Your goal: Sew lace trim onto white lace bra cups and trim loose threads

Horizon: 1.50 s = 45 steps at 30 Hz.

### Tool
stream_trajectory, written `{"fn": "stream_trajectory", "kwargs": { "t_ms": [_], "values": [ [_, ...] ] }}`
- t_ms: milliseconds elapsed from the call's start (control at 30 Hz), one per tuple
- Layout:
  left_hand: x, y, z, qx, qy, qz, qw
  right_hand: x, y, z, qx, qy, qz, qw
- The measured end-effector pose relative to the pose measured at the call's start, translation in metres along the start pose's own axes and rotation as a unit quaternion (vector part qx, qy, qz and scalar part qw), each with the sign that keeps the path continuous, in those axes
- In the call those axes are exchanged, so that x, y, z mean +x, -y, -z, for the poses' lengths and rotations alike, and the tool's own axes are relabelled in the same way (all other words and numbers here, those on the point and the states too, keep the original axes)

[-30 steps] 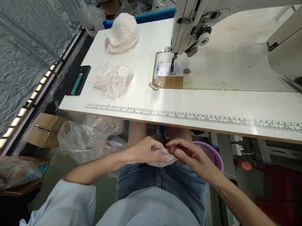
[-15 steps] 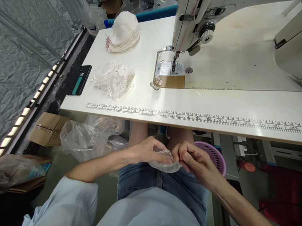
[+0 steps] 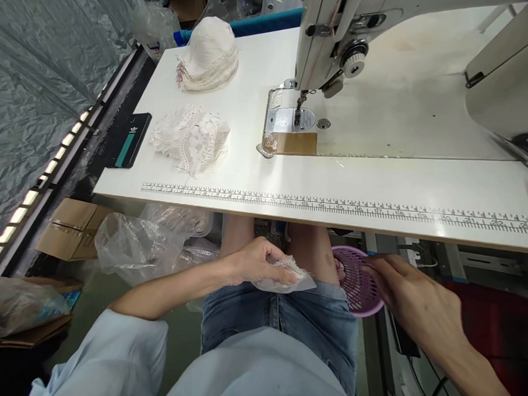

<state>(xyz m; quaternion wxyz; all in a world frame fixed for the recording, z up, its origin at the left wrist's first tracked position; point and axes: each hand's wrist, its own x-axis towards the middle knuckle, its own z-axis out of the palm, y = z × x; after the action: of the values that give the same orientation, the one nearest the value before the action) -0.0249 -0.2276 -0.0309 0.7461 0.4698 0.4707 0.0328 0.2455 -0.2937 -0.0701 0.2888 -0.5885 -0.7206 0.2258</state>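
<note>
phone: black with a green stripe [image 3: 129,141], at the surface's [image 3: 243,174] left edge, left of frame.
lace pile: white lace [image 3: 192,139], upper left.
domed pile: white fabric [image 3: 211,52], above the lace pile.
left hand [image 3: 256,263]: lower centre; grip pinching the held piece between thumb and fingers.
held piece: white lace and sheer fabric [image 3: 304,281], above the lap, lower centre; best pinched firmly near its edge, layers aligned, lace unstretched.
sewing machine [image 3: 327,43]: upper centre to right, above the hands.
basket [image 3: 360,287]: purple, perforated, right of the thigh; its holes could snag loose threads.
right hand [image 3: 421,301]: lower right, fingers bent at the basket rim; cannot tell whether its grip is closed; lift well clear of the rim.
</note>
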Motion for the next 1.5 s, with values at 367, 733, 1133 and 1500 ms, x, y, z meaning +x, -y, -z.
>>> {"fn": "stream_trajectory", "kwargs": {
  "t_ms": [367, 733, 1133, 1500],
  "values": [
    [0.000, -0.004, -0.012, 0.002, -0.007, -0.028, 1.000, 0.029, 0.071, -0.034, 0.063, 0.117, 0.104, 0.986],
    [0.003, 0.002, -0.002, -0.052, 0.006, 0.051, 0.997, -0.002, -0.017, 0.001, -0.100, 0.028, -0.022, 0.994],
    [0.003, 0.013, -0.008, -0.058, -0.037, -0.017, 0.997, 0.016, 0.066, -0.039, 0.116, 0.087, -0.011, 0.989],
    [0.005, 0.012, -0.009, -0.019, -0.070, -0.023, 0.997, 0.007, 0.071, -0.044, 0.166, 0.085, -0.023, 0.982]
  ]
}}
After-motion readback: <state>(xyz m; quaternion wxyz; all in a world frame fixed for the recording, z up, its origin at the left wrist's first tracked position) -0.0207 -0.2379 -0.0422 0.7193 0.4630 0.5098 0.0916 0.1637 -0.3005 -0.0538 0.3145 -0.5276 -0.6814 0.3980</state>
